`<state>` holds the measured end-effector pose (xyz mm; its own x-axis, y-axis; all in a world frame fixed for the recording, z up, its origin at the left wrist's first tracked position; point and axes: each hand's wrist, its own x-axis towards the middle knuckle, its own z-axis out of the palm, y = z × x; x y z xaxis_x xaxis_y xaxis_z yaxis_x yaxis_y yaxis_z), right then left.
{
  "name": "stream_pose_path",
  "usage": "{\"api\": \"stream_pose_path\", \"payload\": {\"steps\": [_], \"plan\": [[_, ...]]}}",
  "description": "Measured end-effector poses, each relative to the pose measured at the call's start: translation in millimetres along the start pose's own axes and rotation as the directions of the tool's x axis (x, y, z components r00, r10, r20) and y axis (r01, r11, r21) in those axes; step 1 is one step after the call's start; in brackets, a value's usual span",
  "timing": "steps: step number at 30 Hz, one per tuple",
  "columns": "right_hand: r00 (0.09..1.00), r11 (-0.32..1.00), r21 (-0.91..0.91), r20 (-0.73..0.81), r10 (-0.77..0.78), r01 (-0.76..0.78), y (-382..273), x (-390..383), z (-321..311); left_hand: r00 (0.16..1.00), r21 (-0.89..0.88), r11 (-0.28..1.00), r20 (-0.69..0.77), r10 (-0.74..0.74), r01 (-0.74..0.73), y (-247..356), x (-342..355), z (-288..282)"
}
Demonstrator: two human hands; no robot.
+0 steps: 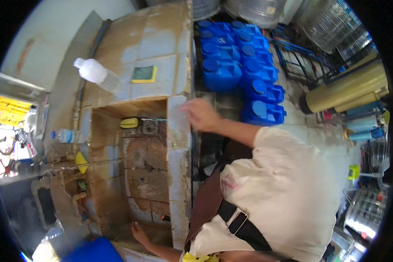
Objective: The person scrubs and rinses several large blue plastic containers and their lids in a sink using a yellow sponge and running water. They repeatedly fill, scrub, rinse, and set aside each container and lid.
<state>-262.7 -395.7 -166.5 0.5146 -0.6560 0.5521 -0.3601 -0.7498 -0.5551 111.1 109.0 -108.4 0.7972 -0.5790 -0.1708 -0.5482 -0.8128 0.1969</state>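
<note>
A tiled basin (179, 174) with brown-stained walls lies in front of me. My right hand (201, 115) is over its rim at the upper end, fingers loosely extended and holding nothing I can see. My left hand (140, 234) reaches down inside the lower end, its fingers a little bent and apart, with nothing visible in them. Inside at the upper end are a yellow sponge (129, 123) and a thin toothbrush-like stick (154, 119). Close to the left hand, a small orange-and-black item (165, 217) rests against the basin's side.
On the tiled ledge stand a green-and-yellow scouring sponge (144, 74) and a white-topped clear bottle (96, 74). A small water bottle (63, 136) and yellow wedge (81, 162) sit beyond the basin. Several blue jugs (222, 65) crowd the floor. Pipes (76, 196) run alongside.
</note>
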Motion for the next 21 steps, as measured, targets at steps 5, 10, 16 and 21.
{"api": "stream_pose_path", "payload": {"steps": [5,10,16,21], "plan": [[0.285,0.407,-0.577,0.293,0.913,-0.709,108.9,-206.3,-162.1,0.788,-0.348,0.904,-0.470,-0.397,0.248,131.1,-50.8,3.5],[-0.340,-0.250,-0.880,-0.110,0.934,-0.403,180.5,-337.3,-229.4,0.925,-0.724,0.677,-0.335,-0.179,-0.131,345.6,-57.1,-1.3],[-0.015,0.055,-0.882,0.070,0.997,-0.467,365.2,-394.4,-186.5,0.867,-0.750,0.622,0.445,0.225,0.225,510.7,-48.5,181.7],[-0.187,0.118,-0.911,0.205,0.961,-0.395,431.4,-370.9,-122.7,0.299,-0.391,0.642,0.920,0.253,0.660,618.9,-86.9,396.2]]}}
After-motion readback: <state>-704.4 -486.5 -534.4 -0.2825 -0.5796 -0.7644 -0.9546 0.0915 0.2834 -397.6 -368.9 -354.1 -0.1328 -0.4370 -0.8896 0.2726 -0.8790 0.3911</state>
